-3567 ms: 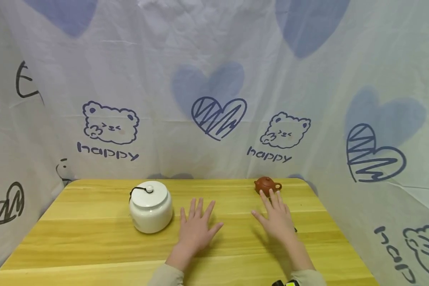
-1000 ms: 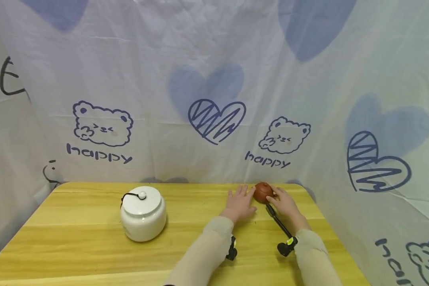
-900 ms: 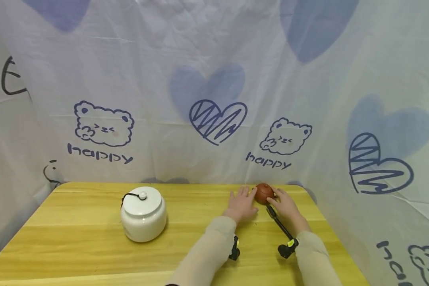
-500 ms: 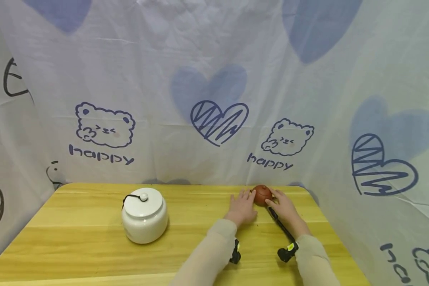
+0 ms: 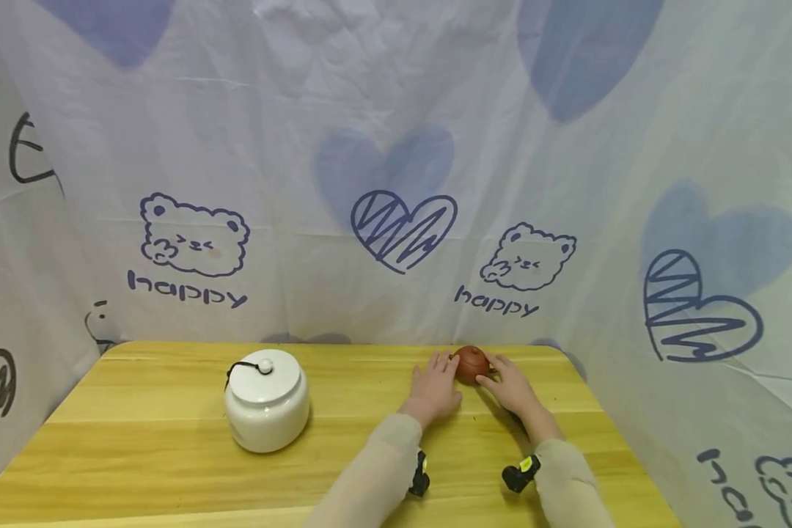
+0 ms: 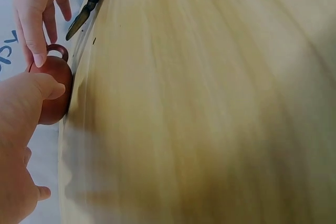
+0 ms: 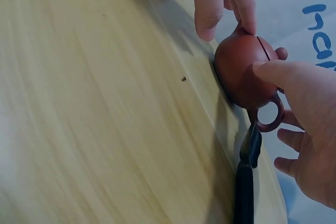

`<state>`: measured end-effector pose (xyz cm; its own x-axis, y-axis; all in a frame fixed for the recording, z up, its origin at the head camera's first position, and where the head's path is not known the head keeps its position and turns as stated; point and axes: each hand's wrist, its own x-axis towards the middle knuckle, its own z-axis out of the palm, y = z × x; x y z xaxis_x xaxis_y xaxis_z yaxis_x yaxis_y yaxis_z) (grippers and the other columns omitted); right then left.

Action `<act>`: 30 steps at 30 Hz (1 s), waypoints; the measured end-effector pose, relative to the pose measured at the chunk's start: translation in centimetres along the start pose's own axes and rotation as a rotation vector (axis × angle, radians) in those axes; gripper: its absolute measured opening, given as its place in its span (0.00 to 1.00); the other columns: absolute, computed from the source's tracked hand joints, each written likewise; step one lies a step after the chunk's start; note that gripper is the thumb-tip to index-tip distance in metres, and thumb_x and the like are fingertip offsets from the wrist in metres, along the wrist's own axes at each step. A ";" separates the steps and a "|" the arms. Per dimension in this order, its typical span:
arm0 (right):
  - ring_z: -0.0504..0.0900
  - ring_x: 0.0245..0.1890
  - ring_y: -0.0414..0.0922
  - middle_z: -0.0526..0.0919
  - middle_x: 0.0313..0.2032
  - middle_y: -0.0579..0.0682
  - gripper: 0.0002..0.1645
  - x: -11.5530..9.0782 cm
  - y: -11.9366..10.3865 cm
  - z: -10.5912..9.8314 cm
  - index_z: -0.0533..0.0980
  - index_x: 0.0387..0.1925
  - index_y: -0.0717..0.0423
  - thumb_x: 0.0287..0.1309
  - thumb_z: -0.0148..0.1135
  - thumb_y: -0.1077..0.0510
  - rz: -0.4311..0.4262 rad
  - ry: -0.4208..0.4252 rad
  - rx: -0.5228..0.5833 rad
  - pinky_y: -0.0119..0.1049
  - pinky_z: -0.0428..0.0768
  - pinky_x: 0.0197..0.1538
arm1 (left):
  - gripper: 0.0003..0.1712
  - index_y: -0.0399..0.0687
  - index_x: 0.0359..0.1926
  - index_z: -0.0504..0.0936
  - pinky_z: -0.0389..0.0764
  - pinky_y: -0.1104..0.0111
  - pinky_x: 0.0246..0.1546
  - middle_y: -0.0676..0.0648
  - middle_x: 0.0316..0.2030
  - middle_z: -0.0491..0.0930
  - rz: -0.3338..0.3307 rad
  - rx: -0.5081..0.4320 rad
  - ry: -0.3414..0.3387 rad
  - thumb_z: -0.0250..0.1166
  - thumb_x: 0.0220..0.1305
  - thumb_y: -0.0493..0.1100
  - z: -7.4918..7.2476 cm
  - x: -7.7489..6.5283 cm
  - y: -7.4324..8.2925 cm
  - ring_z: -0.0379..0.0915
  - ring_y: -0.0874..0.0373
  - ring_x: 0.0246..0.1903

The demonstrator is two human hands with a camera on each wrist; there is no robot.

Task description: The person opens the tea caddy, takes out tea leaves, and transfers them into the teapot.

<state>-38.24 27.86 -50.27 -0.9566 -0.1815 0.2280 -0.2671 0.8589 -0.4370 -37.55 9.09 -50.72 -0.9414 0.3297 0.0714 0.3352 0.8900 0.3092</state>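
Observation:
A small reddish-brown teapot [image 5: 471, 365] stands near the table's back edge, between both hands. My right hand [image 5: 513, 387] grips its handle side, thumb on the body, as the right wrist view shows. The looped handle [image 7: 278, 124] shows below that thumb. My left hand [image 5: 433, 389] is at the spout side, a fingertip touching the teapot and its fingers fairly straight. Its thumb looks slightly apart from the pot. A black-handled tool [image 7: 244, 192] with a flat tip lies beside the teapot handle; in the head view the right arm mostly hides it.
A white lidded jar [image 5: 267, 403] with a black cord on its knob stands left on the wooden table [image 5: 165, 440]. A printed cloth [image 5: 290, 132] hangs behind and at both sides. Black wrist devices [image 5: 520, 473] sit below the hands.
Over the last second both hands and the teapot have shifted a little left together. Earlier the hands lay spread apart, with the left one near the jar. The jar has stayed put.

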 end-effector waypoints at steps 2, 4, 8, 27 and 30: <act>0.67 0.64 0.70 0.67 0.65 0.73 0.37 -0.2 -0.5 0.1 0.64 0.68 0.64 0.64 0.61 0.51 0.006 -0.007 0.013 0.64 0.66 0.66 | 0.42 0.57 0.76 0.54 0.59 0.41 0.70 0.49 0.76 0.52 0.001 -0.006 0.005 0.61 0.65 0.55 -0.1 -0.3 -0.3 0.45 0.50 0.77; 0.65 0.65 0.70 0.65 0.66 0.74 0.37 -0.4 -0.9 0.2 0.63 0.69 0.64 0.64 0.60 0.51 0.015 -0.018 0.021 0.65 0.65 0.67 | 0.42 0.56 0.76 0.55 0.59 0.40 0.70 0.49 0.76 0.53 0.002 -0.008 0.011 0.61 0.65 0.54 -0.2 -0.6 -0.5 0.45 0.50 0.77; 0.63 0.66 0.71 0.63 0.67 0.75 0.38 -0.8 -1.6 0.4 0.62 0.70 0.63 0.65 0.59 0.50 0.029 -0.037 0.016 0.66 0.64 0.67 | 0.42 0.56 0.76 0.55 0.59 0.40 0.70 0.49 0.76 0.53 0.001 -0.018 0.012 0.61 0.64 0.54 -0.3 -1.1 -0.9 0.45 0.50 0.77; 0.70 0.63 0.68 0.69 0.64 0.71 0.38 -3.2 -5.0 1.6 0.65 0.69 0.61 0.61 0.64 0.52 -0.037 -0.011 -0.009 0.65 0.70 0.63 | 0.41 0.50 0.73 0.61 0.61 0.34 0.65 0.43 0.73 0.60 -0.021 -0.162 0.100 0.64 0.63 0.53 -1.2 -5.7 -2.1 0.53 0.43 0.74; 0.70 0.63 0.69 0.68 0.65 0.70 0.38 -3.8 -5.3 2.1 0.65 0.70 0.58 0.61 0.64 0.50 -0.025 -0.015 -0.012 0.67 0.71 0.61 | 0.41 0.51 0.73 0.61 0.60 0.34 0.66 0.43 0.73 0.60 -0.038 -0.173 0.103 0.63 0.63 0.54 -1.2 -6.6 -2.3 0.52 0.43 0.74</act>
<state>-33.42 22.95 -50.67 -0.9513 -0.2102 0.2256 -0.2897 0.8597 -0.4207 -32.17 4.50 -50.79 -0.9551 0.2553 0.1501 0.2962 0.8309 0.4710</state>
